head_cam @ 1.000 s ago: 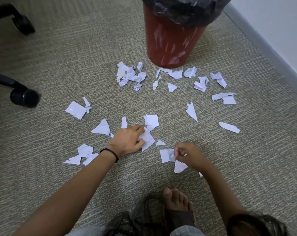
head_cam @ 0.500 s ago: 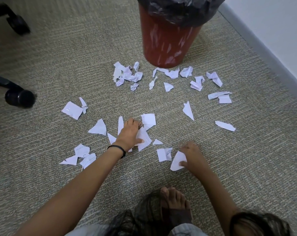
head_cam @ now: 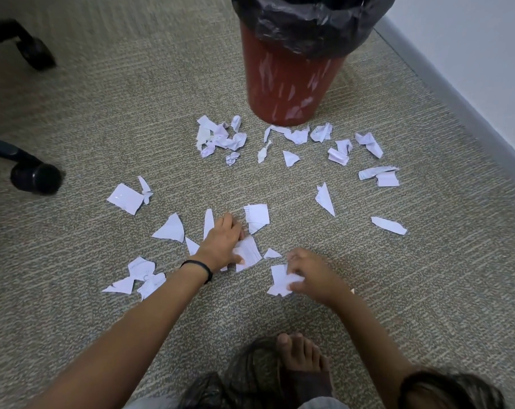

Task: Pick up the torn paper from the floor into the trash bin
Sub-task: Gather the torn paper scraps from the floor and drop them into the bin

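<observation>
Several torn white paper scraps lie scattered over the carpet in front of a red trash bin (head_cam: 288,87) lined with a black bag. My left hand (head_cam: 221,243) lies over a lined paper piece (head_cam: 249,253), thumb and fingers curled on it. My right hand (head_cam: 312,273) pinches two white pieces (head_cam: 280,280) low on the floor. A crumpled cluster of scraps (head_cam: 219,138) sits just left of the bin's base. More scraps (head_cam: 378,177) lie to the right.
Two black chair castors (head_cam: 35,178) (head_cam: 35,53) stand at the left. A grey skirting board and white wall (head_cam: 471,69) run along the right. My bare foot (head_cam: 302,358) is at the bottom middle.
My right hand has slid left with its held scrap onto the square piece beside it. My left hand has stayed on the lined piece, reaching slightly further forward.
</observation>
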Tool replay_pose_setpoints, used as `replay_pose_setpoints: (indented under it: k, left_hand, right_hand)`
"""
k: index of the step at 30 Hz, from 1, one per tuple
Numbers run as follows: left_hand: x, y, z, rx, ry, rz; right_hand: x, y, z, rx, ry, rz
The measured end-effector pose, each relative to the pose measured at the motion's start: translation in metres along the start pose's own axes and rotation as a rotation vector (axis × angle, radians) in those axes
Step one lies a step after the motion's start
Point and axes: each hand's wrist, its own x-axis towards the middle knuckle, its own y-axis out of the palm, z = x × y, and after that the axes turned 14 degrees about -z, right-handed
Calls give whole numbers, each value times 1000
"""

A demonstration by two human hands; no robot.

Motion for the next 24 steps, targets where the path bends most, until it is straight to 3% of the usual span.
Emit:
replay_pose_setpoints:
  k: [3,10,14,17,21,24]
  left_hand:
    - [-1,-2,-2,80,34,13]
    - [-2,-6,-2,57,80,0]
    - [0,-10,1,-144,-9,-49]
    - [1,-9,5,-384,-155,-149]
    - [28,-43,-15,-672,-310,-330]
    - [62,-102,-47,-988,-325,-428]
  right_hand:
    - [-1,19,2,-146,-38,-45]
    - [5,22,11,-141,25,-29]
    - [11,24,13,-194,12,89]
    - [13,9,11,34,129,152]
    - [38,-54,21,296,297,-147]
    - [69,-130,47,632,349,-402]
